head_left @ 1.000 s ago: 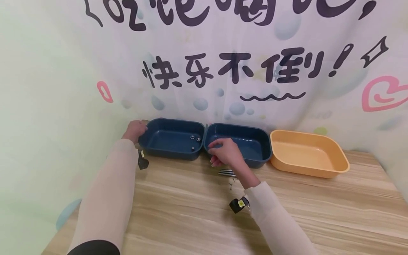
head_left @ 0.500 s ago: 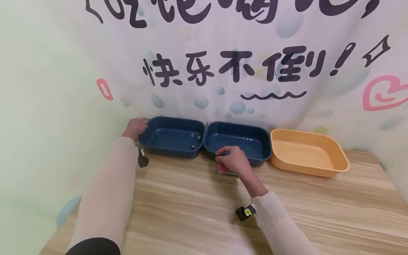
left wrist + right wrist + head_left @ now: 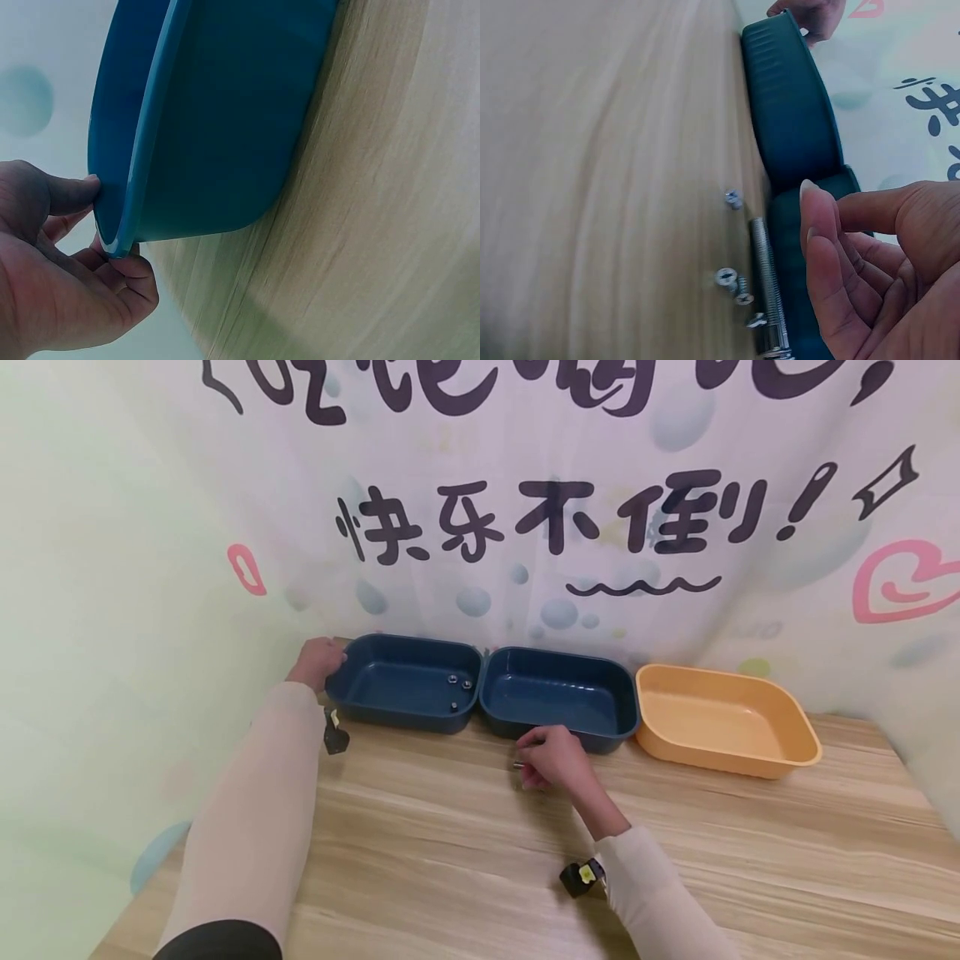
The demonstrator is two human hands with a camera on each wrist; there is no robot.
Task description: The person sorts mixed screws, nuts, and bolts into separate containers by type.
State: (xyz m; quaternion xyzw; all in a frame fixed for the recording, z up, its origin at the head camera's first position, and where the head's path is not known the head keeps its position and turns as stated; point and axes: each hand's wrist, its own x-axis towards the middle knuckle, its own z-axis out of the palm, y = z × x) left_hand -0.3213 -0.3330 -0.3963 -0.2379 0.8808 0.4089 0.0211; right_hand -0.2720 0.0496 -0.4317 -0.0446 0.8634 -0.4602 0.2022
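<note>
Fingers and thumb of the left hand [image 3: 318,662] are pinched over the far-left rim of the left blue tray [image 3: 405,683], the thumb inside the lip and the fingers under it, as the left wrist view shows [image 3: 71,255]; the grip seems meant to keep the tray steady against the wall. Three small metal pieces [image 3: 457,687] are seen on the tray's floor, near its right end. Just beside it, touching or nearly so, the middle blue tray [image 3: 558,697] is set, and nothing can be made out inside it.

In front of this tray's near wall, the right hand [image 3: 551,758] is lowered to the wooden table [image 3: 450,860]. Its fingers are curled and its thumb and forefinger are brought close, but whether anything is pinched between them cannot be told. Beneath it, in the right wrist view, a long threaded bolt [image 3: 769,292] is laid along the foot of the tray, with several small screws [image 3: 731,279] scattered just beside it on the table; the loose hardware is thus kept within easy reach of the trays.

Farther right, apart from the hands, an orange tray [image 3: 723,720] is placed in the same row.
</note>
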